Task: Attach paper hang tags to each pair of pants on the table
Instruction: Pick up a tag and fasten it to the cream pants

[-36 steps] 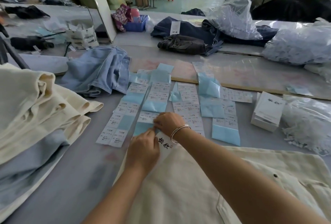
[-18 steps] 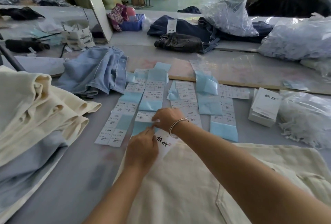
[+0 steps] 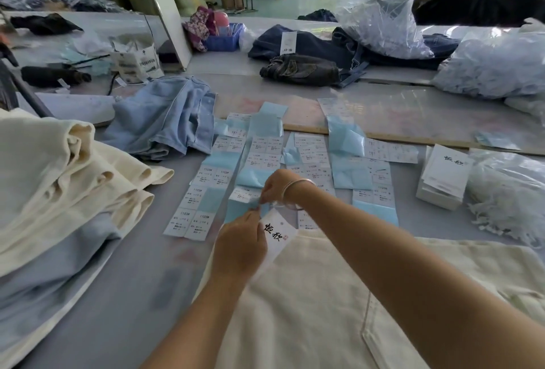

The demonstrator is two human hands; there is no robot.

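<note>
Right grip [image 3: 275, 188] has lifted a sticker [image 3: 244, 195].

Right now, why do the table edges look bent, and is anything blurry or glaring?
Head view: the wide-angle lens bows the wooden ruler and table; daylight from the far doorway washes out the background; plastic bags glare white; the hang tag reads sharp, while the cream pants soften toward the bottom edge.

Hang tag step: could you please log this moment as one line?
left hand: holds hang tag | right hand: pinches at tag's top | cream pants: flat beneath | tag stack: right
</note>
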